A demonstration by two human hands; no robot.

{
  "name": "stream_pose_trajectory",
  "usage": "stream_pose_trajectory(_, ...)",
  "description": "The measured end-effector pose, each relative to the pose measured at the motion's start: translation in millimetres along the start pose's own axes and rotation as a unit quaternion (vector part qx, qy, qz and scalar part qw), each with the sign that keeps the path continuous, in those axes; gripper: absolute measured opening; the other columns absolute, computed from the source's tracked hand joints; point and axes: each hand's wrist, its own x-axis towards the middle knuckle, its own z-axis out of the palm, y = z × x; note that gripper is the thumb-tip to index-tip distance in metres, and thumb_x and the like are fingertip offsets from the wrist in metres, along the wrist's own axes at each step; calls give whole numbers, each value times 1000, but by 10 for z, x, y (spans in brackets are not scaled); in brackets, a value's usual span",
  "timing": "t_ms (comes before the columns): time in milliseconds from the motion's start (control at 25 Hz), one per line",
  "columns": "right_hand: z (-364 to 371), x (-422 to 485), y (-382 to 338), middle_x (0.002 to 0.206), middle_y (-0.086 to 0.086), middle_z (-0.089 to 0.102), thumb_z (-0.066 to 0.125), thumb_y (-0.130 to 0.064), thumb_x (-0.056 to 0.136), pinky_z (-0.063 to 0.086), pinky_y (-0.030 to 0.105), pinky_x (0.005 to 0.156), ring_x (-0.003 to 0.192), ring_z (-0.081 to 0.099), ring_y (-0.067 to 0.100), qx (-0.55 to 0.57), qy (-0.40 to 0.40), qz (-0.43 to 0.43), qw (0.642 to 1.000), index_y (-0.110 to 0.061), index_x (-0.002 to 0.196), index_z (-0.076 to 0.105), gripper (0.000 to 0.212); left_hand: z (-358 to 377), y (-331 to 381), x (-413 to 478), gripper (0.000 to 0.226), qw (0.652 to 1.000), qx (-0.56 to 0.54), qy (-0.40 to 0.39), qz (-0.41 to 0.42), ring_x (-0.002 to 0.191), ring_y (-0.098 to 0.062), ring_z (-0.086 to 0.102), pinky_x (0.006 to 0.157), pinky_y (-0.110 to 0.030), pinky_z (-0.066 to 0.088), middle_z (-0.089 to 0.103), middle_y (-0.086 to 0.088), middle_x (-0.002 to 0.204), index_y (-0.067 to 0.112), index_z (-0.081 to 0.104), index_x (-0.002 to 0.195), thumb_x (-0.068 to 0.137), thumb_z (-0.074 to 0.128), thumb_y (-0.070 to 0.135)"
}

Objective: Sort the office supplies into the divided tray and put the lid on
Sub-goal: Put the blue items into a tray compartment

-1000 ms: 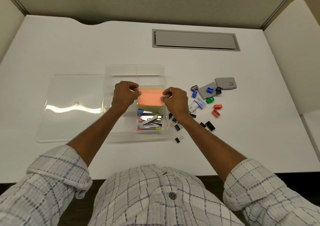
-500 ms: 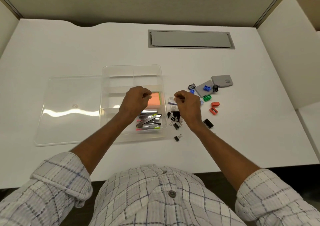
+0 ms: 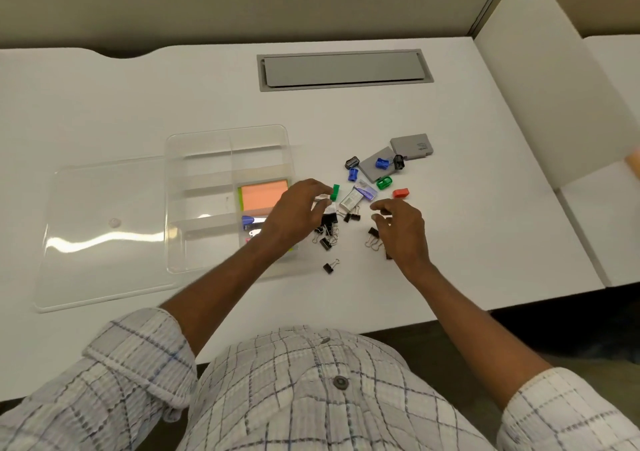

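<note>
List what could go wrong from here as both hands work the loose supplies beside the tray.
1. The left hand reaches across the divided tray's right wall; its forearm might nudge the tray.
2. The binder clips lie tangled, so pinching one may drag others along.
3. The right hand hovers over more clips; a sweep could scatter the red sharpener farther off.

tray [image 3: 227, 145]: clear glossy plastic | lid [image 3: 104, 236]: clear, glossy | desk [image 3: 138, 104]: matt white

The person's left hand [image 3: 294, 213] hides the lower right compartment of the clear plastic divided tray [image 3: 194, 180]; its contents are mostly covered.
</note>
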Motion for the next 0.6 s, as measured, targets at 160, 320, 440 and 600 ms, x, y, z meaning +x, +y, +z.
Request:
stream_pose_trajectory(160,-93,-63,217,115,1,71,69,-9,91,56,35,93,105,66,15,-7,-19,23,1000,-14,114,70,24,144,128,139,30,998,44,-52,-13,114,-23,60,96,-35,47,66,-5,124,13,67,125,98,56,16)
stream_pose_trajectory(320,-114,-102,344,118,0,69,67,-11,93,51,35,98,113,63,18,-37,-50,19,998,-15,115,70,23,287,201,210,28,974,185,-121,-43,102,-32,64,79,-38,50,65,-12,111,9,70,115,93,55,0)
stream_pose_trajectory(440,-82,22,315,122,1,67,62,-12,95,47,35,102,118,58,19,-49,-82,-14,995,-17,116,70,23,344,223,185,22,959,244,-119,-77,95,-33,63,74,-41,54,62,-16,102,2,67,103,86,58,-8)
stream_pose_trajectory(600,63,373,104,134,4,62,63,-4,92,46,36,104,125,54,22,-119,-144,-107,977,-18,126,66,37,424,257,225,31,959,252,-104,-82,106,-31,56,79,-45,55,57,-15,111,2,63,111,84,59,-13)
